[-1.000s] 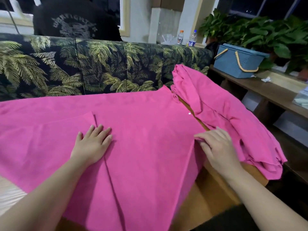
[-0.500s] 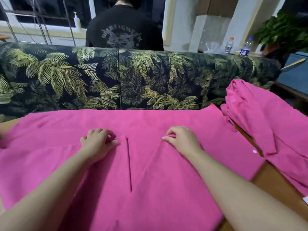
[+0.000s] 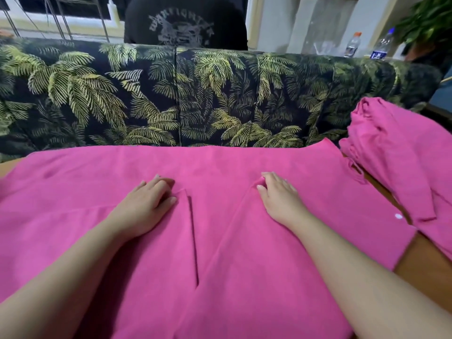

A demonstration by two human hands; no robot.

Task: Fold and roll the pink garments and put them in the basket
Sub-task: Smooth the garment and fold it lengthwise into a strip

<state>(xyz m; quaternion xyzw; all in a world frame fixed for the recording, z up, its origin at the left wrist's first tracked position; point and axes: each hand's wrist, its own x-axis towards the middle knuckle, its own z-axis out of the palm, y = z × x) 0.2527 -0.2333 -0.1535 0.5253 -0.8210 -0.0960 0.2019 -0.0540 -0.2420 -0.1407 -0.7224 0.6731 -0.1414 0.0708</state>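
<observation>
A sofa with a palm-leaf print on dark cloth runs across the back of the view, and behind it a person in a black printed shirt shows from the shoulders down. In front of the sofa a pink garment lies spread flat over a brown table, covering nearly all of it; only the right near corner and a sliver at the far left of the wood show. Two folded panels lie on top of the garment: the left one ends in a straight edge running toward the viewer down the middle, and the right one ends in a slanting edge beside it, with a narrow wedge of the lower layer between them. A pile of more pink cloth sits crumpled on the table's right end, just beside the spread garment. The left hand rests palm down on the left panel near its top corner, fingers curled with the tips tucked against the cloth; whether it pinches the fabric I cannot tell. The right hand lies on the right panel, and its fingertips pinch the top of the slanting edge. On a ledge at the far right stand two clear bottles, near a leafy plant.
</observation>
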